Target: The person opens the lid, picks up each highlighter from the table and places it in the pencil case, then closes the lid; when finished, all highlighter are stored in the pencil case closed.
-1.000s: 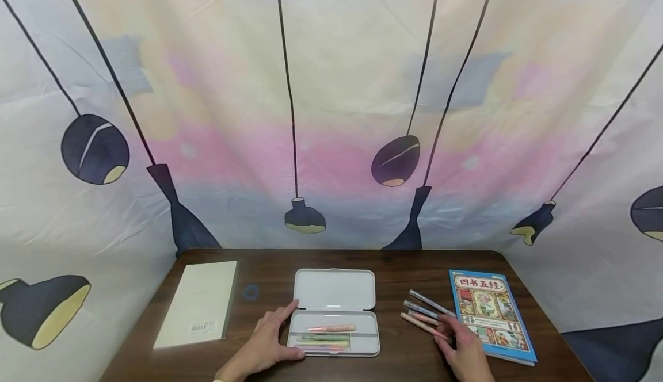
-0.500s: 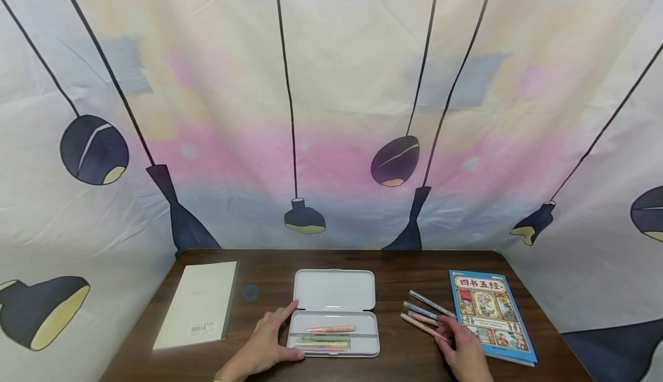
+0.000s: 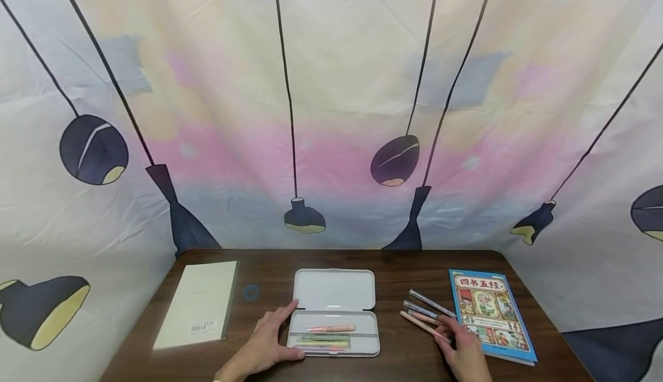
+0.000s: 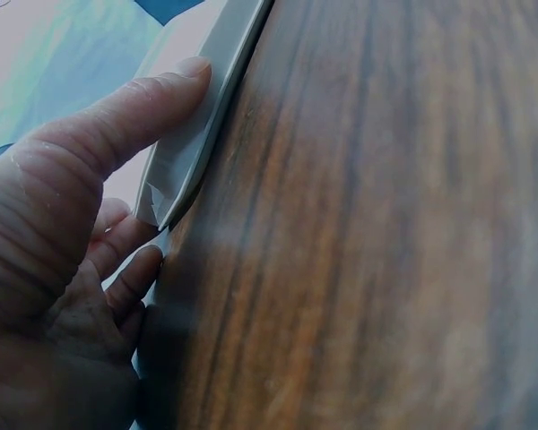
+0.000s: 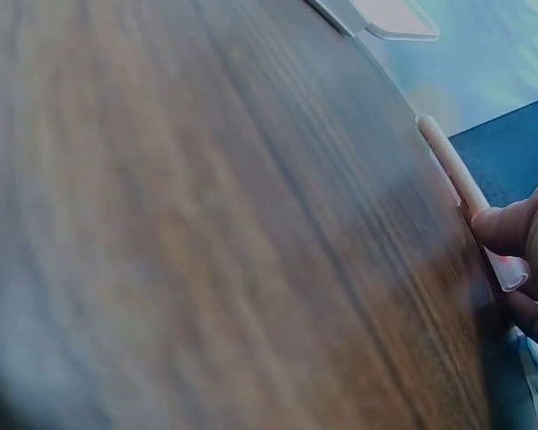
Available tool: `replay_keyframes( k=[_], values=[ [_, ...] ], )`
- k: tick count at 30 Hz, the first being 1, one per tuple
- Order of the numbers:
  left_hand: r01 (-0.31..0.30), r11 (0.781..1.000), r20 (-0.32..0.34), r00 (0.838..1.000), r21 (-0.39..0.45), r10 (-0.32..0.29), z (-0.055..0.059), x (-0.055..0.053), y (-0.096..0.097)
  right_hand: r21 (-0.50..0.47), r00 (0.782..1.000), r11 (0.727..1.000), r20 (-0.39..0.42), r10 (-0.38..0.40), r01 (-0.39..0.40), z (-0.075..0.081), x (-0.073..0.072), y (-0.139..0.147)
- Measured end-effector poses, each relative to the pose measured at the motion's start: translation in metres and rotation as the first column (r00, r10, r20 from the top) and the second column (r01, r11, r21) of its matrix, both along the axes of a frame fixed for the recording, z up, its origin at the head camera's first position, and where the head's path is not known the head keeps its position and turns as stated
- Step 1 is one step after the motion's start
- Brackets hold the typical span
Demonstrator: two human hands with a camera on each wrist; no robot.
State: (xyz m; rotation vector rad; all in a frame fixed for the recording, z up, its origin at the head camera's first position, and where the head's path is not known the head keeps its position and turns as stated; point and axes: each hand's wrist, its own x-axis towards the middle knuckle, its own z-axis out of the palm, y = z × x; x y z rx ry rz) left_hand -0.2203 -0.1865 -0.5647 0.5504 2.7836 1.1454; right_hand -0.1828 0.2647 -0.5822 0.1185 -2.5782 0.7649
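In the head view, we see the left hand (image 3: 265,339) at the left end of a white pencil case (image 3: 365,346), thumb and index finger spread wide and extended, the thumb touching the near corner and the index finger reaching the hinge. The case lies on the brown table (image 3: 393,272) with its lid (image 3: 334,290) laid back on the far side. We find a peach pen (image 3: 336,329) inside the base, and in front of it a group of yellow-green and pink pens (image 3: 321,344). The right hand (image 3: 463,350) pinches the near end of a cream pen (image 3: 418,323), the nearest of four on the table; three other pens (image 3: 431,299) fan out beyond it. We cannot tell whether the fingers touch those too. A blue book (image 3: 489,313) lies just beside this hand. Towards the left, we see a pale notebook (image 3: 197,301) and a blue ring (image 3: 251,293). A curtain (image 3: 331,83) printed with lamps hangs behind.

In the left wrist view, we see the thumb lying nearly straight against the case's side wall, other fingers loosely bent around its corner.

In the right wrist view, we see the thumb pressed on the cream pen, its long end pointing away from the hand; a corner of the case shows at the top.
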Motion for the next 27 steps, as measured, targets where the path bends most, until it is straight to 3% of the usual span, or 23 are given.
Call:
replay_keyframes(
  k=[7, 14, 22, 27],
  values=[
    [-0.026, 1.0, 0.016, 1.0, 0.002, 0.026, 0.0, 0.0, -0.004, -0.058, 0.994, 0.997, -0.101, 0.039, -0.045, -0.003, -0.005, -0.01],
    [-0.018, 1.0, 0.008, 1.0, -0.001, 0.018, 0.002, 0.003, -0.006, -0.093, 0.99, 0.994, -0.133, 0.047, -0.059, 0.001, -0.009, -0.028],
    [-0.019, 1.0, 0.022, 1.0, 0.02, 0.019, 0.0, 0.003, -0.003, -0.102, 0.945, 0.982, -0.303, 0.124, -0.161, 0.006, -0.016, -0.053],
    [-0.013, 0.999, 0.038, 0.999, 0.038, 0.011, 0.001, 0.003, 0.001, -0.14, 0.941, 0.971, -0.307, 0.141, -0.191, 0.006, -0.018, -0.065]
  ],
)
